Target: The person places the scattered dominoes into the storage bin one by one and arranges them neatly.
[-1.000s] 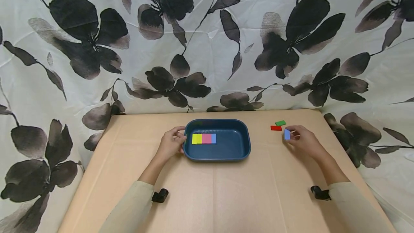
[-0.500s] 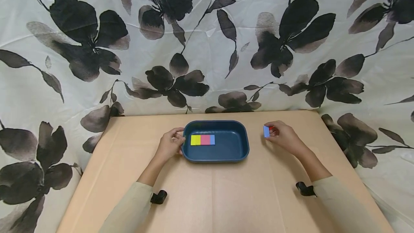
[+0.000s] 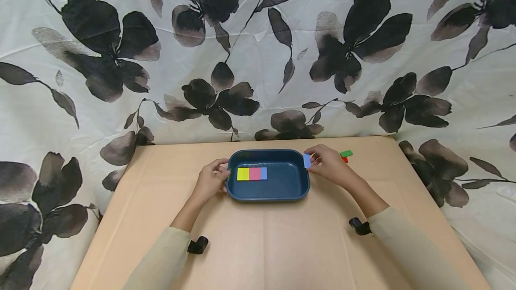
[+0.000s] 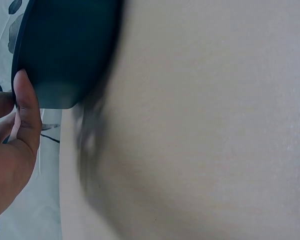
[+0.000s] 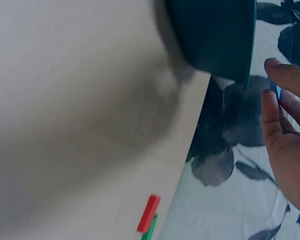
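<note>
Three tiles (image 3: 251,173) already lie in the blue tray (image 3: 296,189), steadied by the left hand (image 3: 210,181); the right hand (image 3: 328,164) pinches a blue tile (image 3: 307,160) at its rim, with green (image 3: 346,153) and red (image 3: 345,159) tiles left on the table (image 3: 266,245).

A tan table (image 3: 266,245) was seen before a flowered cloth. On it were set a dark blue tray (image 3: 296,187) and, near the far right corner, a green block (image 3: 346,153) and a red block (image 3: 345,159).

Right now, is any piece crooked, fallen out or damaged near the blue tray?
Nothing stands out. In the tray, yellow, pink and blue tiles lie flat in one straight row. The right hand pinches a blue tile at the rim; the left hand holds the other end.
</note>
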